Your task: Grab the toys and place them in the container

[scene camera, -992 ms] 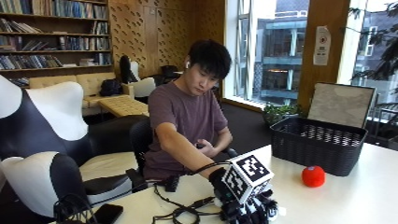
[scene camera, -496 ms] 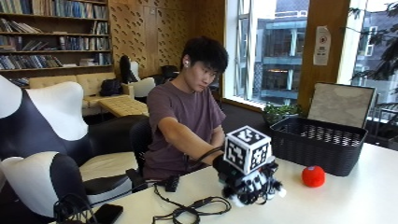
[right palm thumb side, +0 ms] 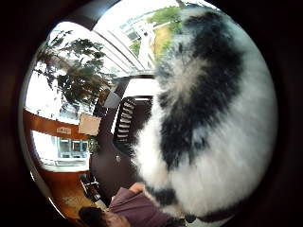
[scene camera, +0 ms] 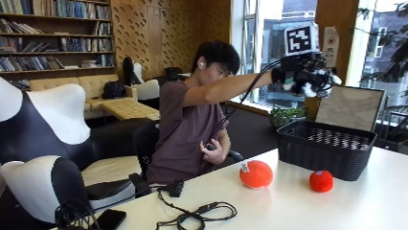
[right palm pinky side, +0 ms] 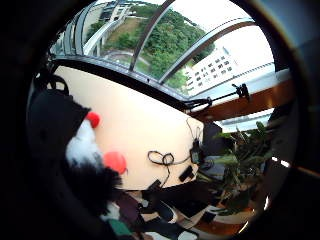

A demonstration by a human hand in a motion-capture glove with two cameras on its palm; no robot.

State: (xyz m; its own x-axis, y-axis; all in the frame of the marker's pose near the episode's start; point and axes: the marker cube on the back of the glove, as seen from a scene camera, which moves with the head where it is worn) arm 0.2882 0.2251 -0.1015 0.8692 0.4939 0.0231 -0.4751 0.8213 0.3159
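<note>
Item: black-and-white plush toy. Location: upper right of the outside view, held in the air by the gloved right hand at the end of a raised, outstretched arm, above the near rim of the basket. Fingers curl round the toy, gripping it. Orientation: the toy shows as a bunched clump of fur, so its long axis and facing cannot be told there. In the thumb-side palm view its black-patched white fur fills most of the frame.

Item: black slatted plastic basket. Location: right of centre, on the white table. A flat panel stands upright along its far side. What shows of its interior holds no toy; the floor is only partly visible.

Item: orange-red ball toy, with a small tag on top. Location: on the table just left of the basket's near corner.

Item: smaller red ball toy. Location: on the table in front of the basket, apart from the larger ball.

Item: black cable coil. Location: bottom centre, on the table.
</note>
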